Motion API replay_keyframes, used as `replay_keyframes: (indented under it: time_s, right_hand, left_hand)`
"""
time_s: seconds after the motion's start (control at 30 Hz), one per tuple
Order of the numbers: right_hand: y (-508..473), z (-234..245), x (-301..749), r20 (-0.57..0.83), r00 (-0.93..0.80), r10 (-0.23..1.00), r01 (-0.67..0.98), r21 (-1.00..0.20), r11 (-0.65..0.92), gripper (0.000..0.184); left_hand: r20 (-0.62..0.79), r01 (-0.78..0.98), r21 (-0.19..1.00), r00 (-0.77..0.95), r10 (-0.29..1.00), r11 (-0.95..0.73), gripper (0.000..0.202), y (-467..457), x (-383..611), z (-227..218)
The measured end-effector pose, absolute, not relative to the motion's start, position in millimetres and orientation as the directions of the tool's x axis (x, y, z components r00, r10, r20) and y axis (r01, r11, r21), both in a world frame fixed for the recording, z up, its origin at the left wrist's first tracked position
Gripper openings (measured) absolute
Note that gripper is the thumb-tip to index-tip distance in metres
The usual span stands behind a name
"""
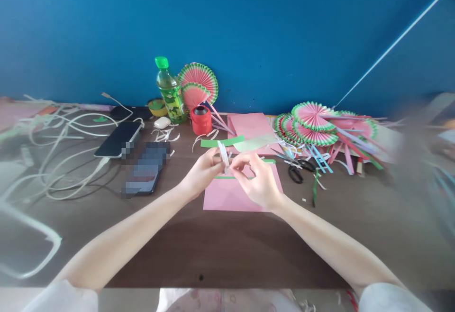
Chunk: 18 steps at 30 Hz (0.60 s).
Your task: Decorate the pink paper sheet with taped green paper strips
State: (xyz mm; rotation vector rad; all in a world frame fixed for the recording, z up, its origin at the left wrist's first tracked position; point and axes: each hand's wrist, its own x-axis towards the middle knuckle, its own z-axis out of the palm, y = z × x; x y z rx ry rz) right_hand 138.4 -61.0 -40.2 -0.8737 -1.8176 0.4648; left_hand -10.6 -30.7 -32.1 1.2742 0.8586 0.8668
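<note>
A narrow white folded paper strip (222, 153) stands up between my hands, above a pink paper sheet (231, 198). My left hand (202, 172) pinches it from the left, thumb and fingers closed. The fingertips of my right hand (259, 184) are pinched together at its lower right edge; exactly what they grip there is partly hidden. Beyond my hands, a green paper strip (220, 142) and a pale green piece (254, 142) lie by another stack of pink paper (249, 122). Black-handled scissors (295, 173) rest right of my right hand.
Pink-and-green paper fans (309, 124) are piled at the right; more fans (199, 82) lean on the blue wall. A green-capped bottle (170, 91) and a red container (201, 121) stand at the back. Two phones (119, 139) and tangled white cables (71, 160) occupy the left.
</note>
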Motion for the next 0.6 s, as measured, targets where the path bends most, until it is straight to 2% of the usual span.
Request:
replay_keyframes:
  time_s: [0.17,0.37,0.47,0.6]
  right_hand:
    - [-61,-34,141,0.647,-0.229,0.727,0.354,-0.641,0.681,0.01]
    - [-59,-28,143,0.677,-0.178,0.714,0.41,-0.609,0.679,0.015]
    - [-59,-28,143,0.69,-0.178,0.702,0.426,-0.588,0.687,0.018]
    - [-59,-29,143,0.668,-0.158,0.727,0.383,-0.637,0.668,0.02]
  left_hand:
    - [-0.047,-0.111,0.988,0.445,0.895,0.107,0.041,-27,-13,-35]
    - [-0.046,-0.161,0.976,0.498,0.866,0.144,0.032,-28,-12,-38]
    - [-0.062,-0.153,0.975,0.518,0.853,0.164,0.038,-30,-12,-37]
    - [-0.077,-0.142,0.975,0.5,0.862,0.17,0.044,-33,-10,-32]
